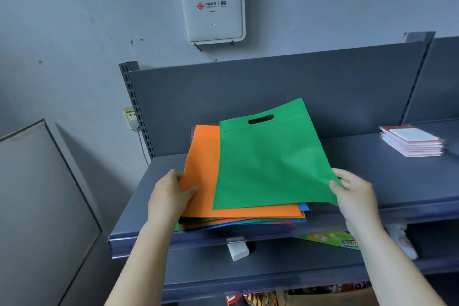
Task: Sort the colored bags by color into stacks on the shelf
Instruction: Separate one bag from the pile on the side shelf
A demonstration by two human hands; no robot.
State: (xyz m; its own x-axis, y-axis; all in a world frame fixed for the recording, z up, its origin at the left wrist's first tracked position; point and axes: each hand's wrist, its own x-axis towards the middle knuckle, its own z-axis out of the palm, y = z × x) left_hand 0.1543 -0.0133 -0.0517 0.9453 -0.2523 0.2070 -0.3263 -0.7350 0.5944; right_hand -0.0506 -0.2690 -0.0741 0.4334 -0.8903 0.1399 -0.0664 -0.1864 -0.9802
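Two hands on bags: right hand [352, 194] pinching green bag [268, 159] (seemingly lifted).

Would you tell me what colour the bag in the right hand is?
Green bag, pinched by the right hand; head view.

One green bag [268, 156], one orange bag [201, 171], two hands, one router [211, 5]
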